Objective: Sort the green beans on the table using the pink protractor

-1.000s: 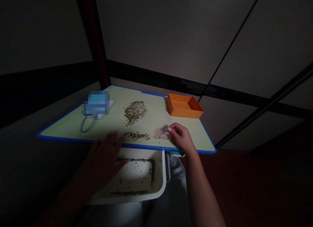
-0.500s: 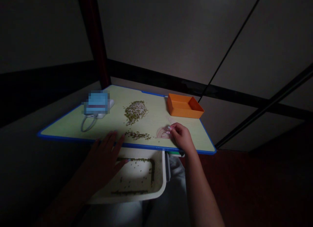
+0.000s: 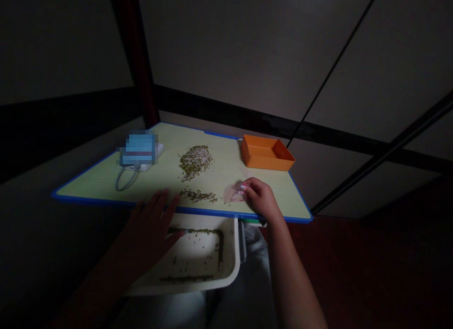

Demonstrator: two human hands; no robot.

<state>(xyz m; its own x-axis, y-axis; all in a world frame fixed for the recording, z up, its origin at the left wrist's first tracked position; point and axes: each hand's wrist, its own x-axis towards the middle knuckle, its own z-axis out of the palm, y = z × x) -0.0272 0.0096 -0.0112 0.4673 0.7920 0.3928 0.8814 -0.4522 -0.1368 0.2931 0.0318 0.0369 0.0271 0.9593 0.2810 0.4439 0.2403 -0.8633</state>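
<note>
i see a pale table with blue edges across the middle of the frame. a white tub, with small green bits inside, is under its near edge, low in the frame. the left hand is at lower left by that edge, fingers spread apart, holding nothing that i can see. an orange box sits at the table's upper right. just below it, the right hand has its thumb and fingers pinched on a clear half-round piece. a big seed pile lies mid-table, a thin seed strip below it. the clear piece has just slid a little closer to the strip, so i think the right hand is pushing it that way.
</note>
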